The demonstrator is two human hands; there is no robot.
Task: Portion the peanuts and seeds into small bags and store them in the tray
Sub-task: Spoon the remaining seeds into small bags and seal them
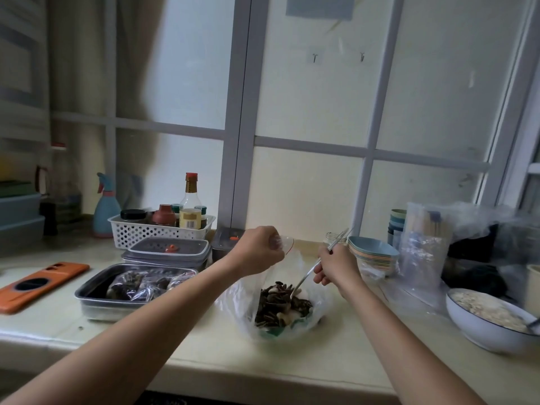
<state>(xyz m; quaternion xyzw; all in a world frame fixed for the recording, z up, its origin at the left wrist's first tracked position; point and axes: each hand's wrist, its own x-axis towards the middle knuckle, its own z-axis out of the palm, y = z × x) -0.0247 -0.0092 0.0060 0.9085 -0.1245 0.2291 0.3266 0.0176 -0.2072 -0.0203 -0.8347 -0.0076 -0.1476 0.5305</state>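
A large clear plastic bag (242,305) lies open on the counter with a heap of dark seeds (277,305) inside. My left hand (257,248) pinches the rim of a small clear zip bag (287,244) and holds it up above the seeds. My right hand (336,266) grips a long metal spoon (309,271) whose bowl dips into the seed heap. To the left stands a steel tray (87,296) holding several small filled bags (146,285). A white bowl of peanuts (485,331) sits at the right.
An orange phone (41,283) lies at the far left. Lidded containers (168,252) and a white basket of bottles (157,229) stand behind the tray. Stacked pastel plates (374,254), cups and a pack of clear bags (423,244) crowd the back right.
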